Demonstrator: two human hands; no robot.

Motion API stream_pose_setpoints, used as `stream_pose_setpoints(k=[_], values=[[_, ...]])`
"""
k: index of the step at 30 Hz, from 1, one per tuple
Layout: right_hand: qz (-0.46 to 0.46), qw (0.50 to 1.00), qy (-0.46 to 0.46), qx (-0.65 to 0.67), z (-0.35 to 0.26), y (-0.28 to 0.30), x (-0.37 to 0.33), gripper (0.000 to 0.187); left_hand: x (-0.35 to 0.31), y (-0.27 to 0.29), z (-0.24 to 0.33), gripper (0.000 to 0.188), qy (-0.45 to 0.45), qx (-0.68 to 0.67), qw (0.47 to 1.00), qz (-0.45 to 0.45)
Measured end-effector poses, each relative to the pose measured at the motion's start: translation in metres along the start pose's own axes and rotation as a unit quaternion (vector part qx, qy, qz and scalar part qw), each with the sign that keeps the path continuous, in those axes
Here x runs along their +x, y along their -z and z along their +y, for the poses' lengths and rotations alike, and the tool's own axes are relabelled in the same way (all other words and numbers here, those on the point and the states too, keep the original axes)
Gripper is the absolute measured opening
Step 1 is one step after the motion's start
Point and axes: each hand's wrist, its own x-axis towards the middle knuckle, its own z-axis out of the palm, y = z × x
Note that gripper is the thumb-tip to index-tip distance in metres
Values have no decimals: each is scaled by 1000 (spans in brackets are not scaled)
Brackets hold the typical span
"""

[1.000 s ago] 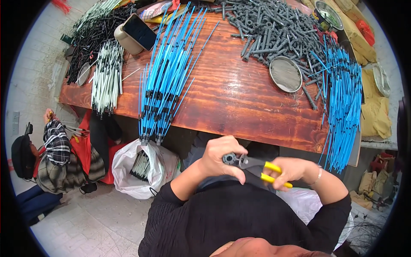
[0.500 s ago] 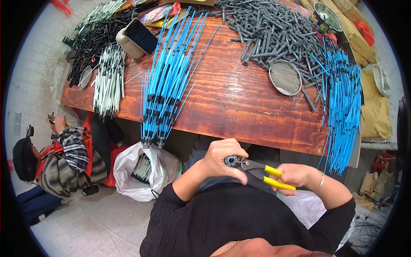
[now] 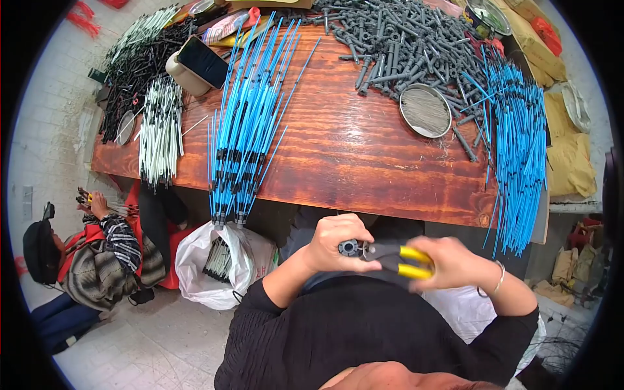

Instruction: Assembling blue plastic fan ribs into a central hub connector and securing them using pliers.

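Observation:
My left hand [image 3: 335,239] is closed around a dark grey plastic fitting with a round, ribbed end [image 3: 349,247] showing between thumb and fingers. Its remaining length is hidden in the palm. Yellow-handled pliers [image 3: 411,253] are gripped in my right hand [image 3: 452,262], which is slightly blurred. Their dark jaws reach the left hand right beside the fitting's end; whether they bite on anything there cannot be made out. Both hands are held in front of my body, just off the near edge of the wooden table [image 3: 364,166].
Grey plastic fittings [image 3: 416,49] are heaped at the back. A round dish of thin pins [image 3: 426,110] stands before them. Blue rods lie in bundles at centre left [image 3: 240,130] and right [image 3: 520,149]. A phone [image 3: 203,62] leans nearby. A white sack [image 3: 208,263] and a seated person [image 3: 97,247] are left.
My right hand has shifted up and wrapped further over the pliers' handles, which sit closer together. The left thumb has straightened a little under the fitting. The view has shifted slightly.

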Motion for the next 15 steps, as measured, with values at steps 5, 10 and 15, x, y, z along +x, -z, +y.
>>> stream_pose_setpoints(k=[5,10,15], values=[[453,775,194,-395,26,-4,22,57,1,-13,5,42,22,41,997,62],[439,788,215,-375,30,-3,28,58,0,-12,5,43,44,63,996,54],[448,782,190,-390,29,-4,23,46,0,-17,5,44,36,62,995,73]])
